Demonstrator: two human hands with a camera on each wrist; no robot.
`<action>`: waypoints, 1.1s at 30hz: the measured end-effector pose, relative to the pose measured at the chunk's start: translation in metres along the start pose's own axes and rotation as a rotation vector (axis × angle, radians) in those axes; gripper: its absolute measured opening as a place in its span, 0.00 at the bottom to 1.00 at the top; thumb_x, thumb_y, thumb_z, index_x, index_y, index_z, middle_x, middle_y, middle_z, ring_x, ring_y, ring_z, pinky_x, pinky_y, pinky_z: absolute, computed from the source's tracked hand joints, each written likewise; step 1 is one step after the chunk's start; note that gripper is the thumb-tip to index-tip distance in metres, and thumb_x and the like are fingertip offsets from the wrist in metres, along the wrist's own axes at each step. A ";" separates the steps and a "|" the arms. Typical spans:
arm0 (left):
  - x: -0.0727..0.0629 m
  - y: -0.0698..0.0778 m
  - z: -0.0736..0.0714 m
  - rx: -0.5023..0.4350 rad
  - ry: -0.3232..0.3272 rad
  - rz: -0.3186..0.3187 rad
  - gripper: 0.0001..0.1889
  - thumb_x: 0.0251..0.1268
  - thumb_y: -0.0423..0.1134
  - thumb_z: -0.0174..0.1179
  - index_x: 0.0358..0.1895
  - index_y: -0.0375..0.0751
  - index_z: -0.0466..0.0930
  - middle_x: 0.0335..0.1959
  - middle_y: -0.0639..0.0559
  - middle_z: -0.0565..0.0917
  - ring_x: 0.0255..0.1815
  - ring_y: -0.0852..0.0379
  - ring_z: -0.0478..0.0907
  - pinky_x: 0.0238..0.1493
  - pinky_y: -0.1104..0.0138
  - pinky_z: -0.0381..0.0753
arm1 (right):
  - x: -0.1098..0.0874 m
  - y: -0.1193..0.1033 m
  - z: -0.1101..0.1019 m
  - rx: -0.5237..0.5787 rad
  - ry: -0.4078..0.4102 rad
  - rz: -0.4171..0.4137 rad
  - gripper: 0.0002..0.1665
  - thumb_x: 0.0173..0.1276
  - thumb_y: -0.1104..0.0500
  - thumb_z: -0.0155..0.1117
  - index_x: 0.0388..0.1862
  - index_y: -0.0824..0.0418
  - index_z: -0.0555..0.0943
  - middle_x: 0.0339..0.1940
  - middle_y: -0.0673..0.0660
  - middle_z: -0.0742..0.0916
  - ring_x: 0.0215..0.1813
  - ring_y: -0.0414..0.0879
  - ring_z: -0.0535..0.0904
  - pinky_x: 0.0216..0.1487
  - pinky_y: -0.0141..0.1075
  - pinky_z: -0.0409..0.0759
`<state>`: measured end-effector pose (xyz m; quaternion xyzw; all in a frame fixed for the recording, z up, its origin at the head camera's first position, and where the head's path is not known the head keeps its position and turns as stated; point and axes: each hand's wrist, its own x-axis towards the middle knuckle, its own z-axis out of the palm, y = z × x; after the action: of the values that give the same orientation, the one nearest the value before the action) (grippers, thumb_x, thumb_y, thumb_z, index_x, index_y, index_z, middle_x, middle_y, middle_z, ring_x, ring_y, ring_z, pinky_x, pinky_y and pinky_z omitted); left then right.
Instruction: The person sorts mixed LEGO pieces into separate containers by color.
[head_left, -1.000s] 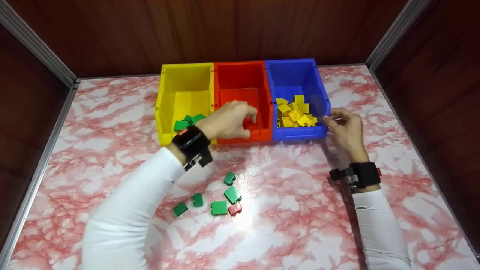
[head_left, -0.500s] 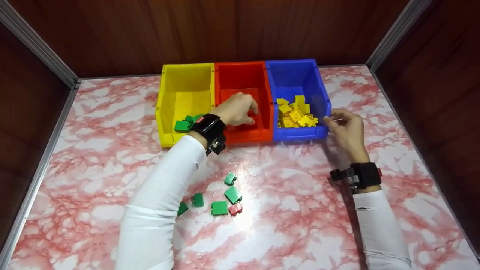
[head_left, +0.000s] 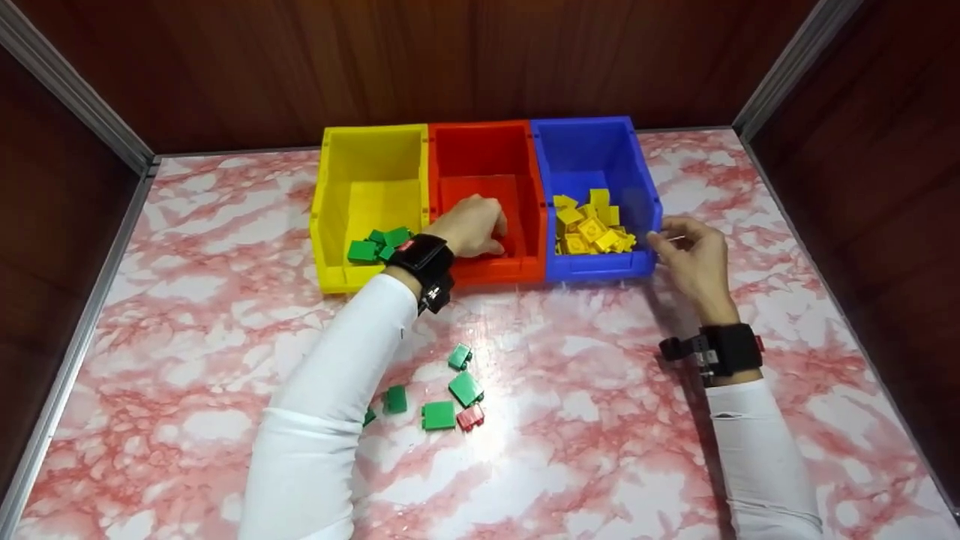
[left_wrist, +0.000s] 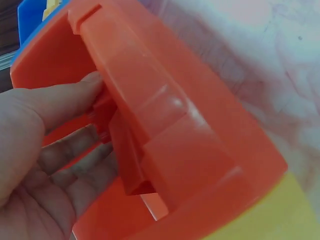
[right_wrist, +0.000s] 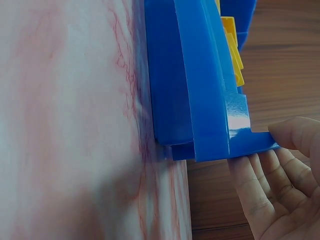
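Note:
My left hand [head_left: 471, 226] reaches down into the red bin [head_left: 487, 271], the middle one of three. In the left wrist view, its thumb and fingers are around a dark red brick [left_wrist: 104, 112] just behind the bin's front lip. Another red brick [left_wrist: 129, 155] leans against that lip beside the fingers. My right hand [head_left: 697, 259] is at the near right corner of the blue bin [head_left: 600, 268]. Its thumb lies on the rim and its fingers are beneath, as the right wrist view shows. Yellow bricks [head_left: 592, 227] lie heaped in the blue bin.
The yellow bin [head_left: 341, 281] stands on the left with several green bricks [head_left: 364, 251] inside. On the marbled table [head_left: 585, 420], near my left sleeve, lie several loose green bricks [head_left: 439, 415] and one pale red brick [head_left: 471, 417]. A wooden wall [head_left: 480, 64] rises behind the bins.
My left hand first moved right, further into the red bin, then slightly down and left. The left sleeve now covers most of one loose green brick. The right hand has stayed at the blue bin.

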<state>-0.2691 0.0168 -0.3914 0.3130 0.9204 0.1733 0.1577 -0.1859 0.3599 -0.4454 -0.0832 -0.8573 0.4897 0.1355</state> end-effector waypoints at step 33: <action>-0.137 -0.003 0.049 0.007 -0.147 0.178 0.37 0.59 0.40 0.76 0.73 0.46 0.75 0.63 0.45 0.77 0.55 0.48 0.74 0.57 0.57 0.84 | 0.000 0.000 0.001 0.014 0.012 -0.015 0.16 0.72 0.61 0.71 0.55 0.68 0.87 0.32 0.35 0.85 0.34 0.33 0.81 0.35 0.21 0.82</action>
<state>-0.1475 -0.0611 -0.4117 0.4056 0.8756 0.1602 0.2076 -0.1861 0.3586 -0.4460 -0.0787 -0.8537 0.4939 0.1451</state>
